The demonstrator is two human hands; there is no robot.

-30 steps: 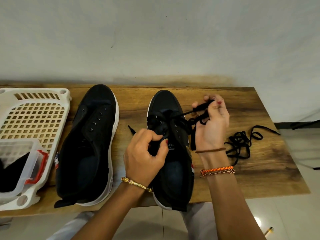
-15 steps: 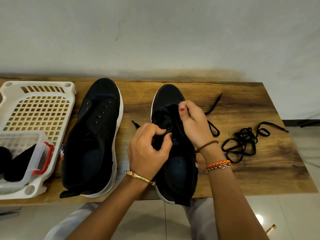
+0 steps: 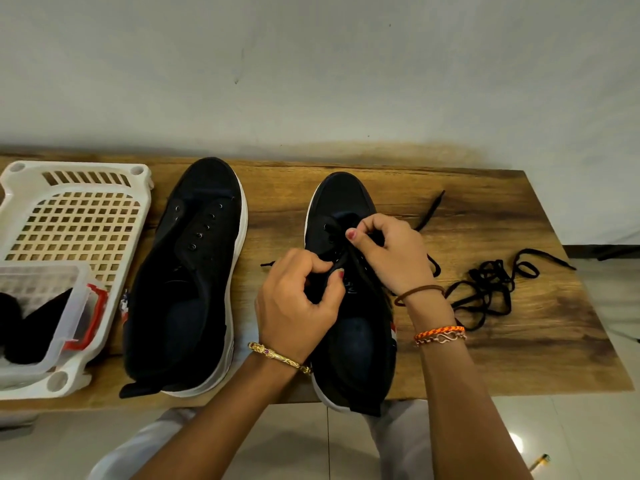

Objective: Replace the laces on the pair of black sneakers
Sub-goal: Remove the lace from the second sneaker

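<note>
Two black sneakers with white soles stand toe-away on the wooden table (image 3: 485, 358). The left sneaker (image 3: 187, 278) has bare eyelets and no lace. Over the right sneaker (image 3: 349, 341) both my hands work. My left hand (image 3: 294, 306) pinches the shoe's tongue or lace at the eyelets. My right hand (image 3: 391, 251) pinches the black lace (image 3: 431, 209) at the upper eyelets; the lace's loose end trails to the back right. A second black lace (image 3: 491, 289) lies tangled on the table to the right.
A white perforated plastic basket (image 3: 72, 216) sits at the table's left end, holding a clear box with red clips (image 3: 69, 317) and something black inside. A wall runs just behind the table. Tiled floor lies beyond the near and right edges.
My right hand came down from holding the lace raised at the right and now pinches at the eyelets; the lace end dropped onto the table. My left hand stayed on the shoe.
</note>
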